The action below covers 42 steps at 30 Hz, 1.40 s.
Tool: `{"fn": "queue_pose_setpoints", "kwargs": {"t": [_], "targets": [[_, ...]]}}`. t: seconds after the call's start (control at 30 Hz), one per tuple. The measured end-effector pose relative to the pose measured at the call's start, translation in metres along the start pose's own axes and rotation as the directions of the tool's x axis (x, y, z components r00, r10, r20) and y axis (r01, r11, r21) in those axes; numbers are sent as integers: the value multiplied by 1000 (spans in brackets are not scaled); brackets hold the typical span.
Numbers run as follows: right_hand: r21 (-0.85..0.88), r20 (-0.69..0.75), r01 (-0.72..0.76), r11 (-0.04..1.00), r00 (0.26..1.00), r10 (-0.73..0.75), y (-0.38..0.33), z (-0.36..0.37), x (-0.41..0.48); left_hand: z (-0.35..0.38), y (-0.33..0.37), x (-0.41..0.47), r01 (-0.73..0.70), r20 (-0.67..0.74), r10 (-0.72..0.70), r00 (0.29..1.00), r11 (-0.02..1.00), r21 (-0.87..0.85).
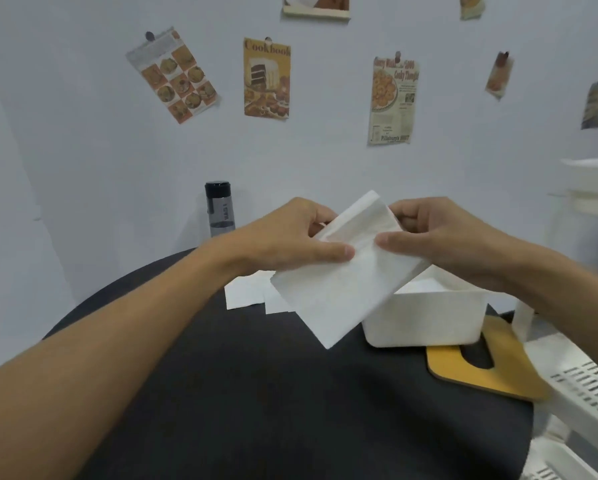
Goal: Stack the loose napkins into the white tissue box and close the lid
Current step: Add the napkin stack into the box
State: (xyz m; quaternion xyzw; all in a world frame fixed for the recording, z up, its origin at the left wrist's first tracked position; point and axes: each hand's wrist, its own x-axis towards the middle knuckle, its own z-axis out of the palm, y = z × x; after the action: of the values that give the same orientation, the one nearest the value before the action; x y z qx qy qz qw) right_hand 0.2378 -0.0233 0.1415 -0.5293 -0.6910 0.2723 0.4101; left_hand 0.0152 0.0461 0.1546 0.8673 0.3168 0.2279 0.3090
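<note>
**Looks like a dining corner at home**

Pretty sure this is someone's home, a kitchen-ish eating nook. The plain pale wall (83, 133) has old recipe clippings pinned up: a cookbook page (267, 77) with a layer cake, and a cookie advert (393, 100). There's a small round dark surface (256, 393) with a water bottle (219, 209) at the back, a white tissue box (429, 317) on top, and a plastic storage rack (581, 386) just beside.
</note>
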Motion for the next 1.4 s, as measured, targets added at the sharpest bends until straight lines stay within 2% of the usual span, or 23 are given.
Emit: {"fn": "queue_pose_setpoints", "kwargs": {"t": [0.1,0.23,0.33,0.47,0.63,0.7,0.9,1.17,1.27,1.33,1.4], "targets": [[84,-132,-105,991,984,116,19,-24,5,6,-1,30,72,3,-73,997,987,-143],[173,-251,-262,950,920,299,46,-48,14,24,-7,71,115,-94,-156,983,933,-341],[-18,-351,-354,935,878,325,62,-56,17,45,-14,97,119,-153,-175,973,941,-318],[-214,-396,-428,878,860,322,81,-60,20,66,-24,115,128,-180,-175,968,961,-245],[-419,-373,-463,781,872,317,94,-56,21,79,-31,122,84,-225,-59,973,991,105],[-456,-359,-464,759,877,321,98,-54,21,82,-33,121,74,-202,-37,979,980,182],[-577,-346,-452,680,890,298,102,-54,26,88,-40,121,88,-109,-60,992,957,275],[-850,-276,-348,395,933,229,97,-49,30,96,-48,122,42,-85,-15,996,943,331],[-861,-230,-299,412,951,209,99,-47,27,95,-53,121,23,-40,-13,999,962,271],[-833,-179,-282,476,951,252,98,-49,27,95,-56,121,7,-19,-2,1000,963,271],[-824,-124,-274,496,941,314,98,-52,27,96,-57,122,16,25,-25,999,953,301]]}}
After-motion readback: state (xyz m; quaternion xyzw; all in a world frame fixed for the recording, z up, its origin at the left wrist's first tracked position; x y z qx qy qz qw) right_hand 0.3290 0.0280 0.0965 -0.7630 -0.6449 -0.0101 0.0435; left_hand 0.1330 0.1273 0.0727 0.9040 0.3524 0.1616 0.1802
